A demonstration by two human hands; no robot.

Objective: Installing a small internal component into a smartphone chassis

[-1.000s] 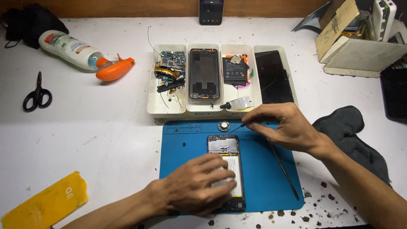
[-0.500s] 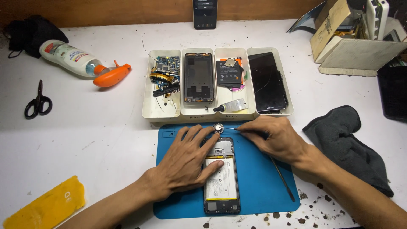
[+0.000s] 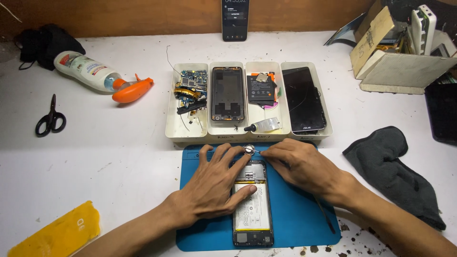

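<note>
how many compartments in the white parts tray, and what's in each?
4, left to right: circuit boards and cables; a phone frame; a battery with a small dropper bottle; a black screen panel. Small parts underneath may be hidden.

Single view, head-worn camera. The scene is viewed from above and behind the hands, the lens being pitched steeply down and forward across a white table (image 3: 109,157). The blue mat (image 3: 295,214) is held low and central, close under the lens; the left hand (image 3: 214,185) and right hand (image 3: 304,164) are seen entering from the bottom edge, forearms cropped. The far table edge and a wooden wall (image 3: 143,16) are taken in along the top of the frame. The row of white trays (image 3: 173,119) is placed mid-frame. No second view is supplied, so no shared area is recorded.
</note>
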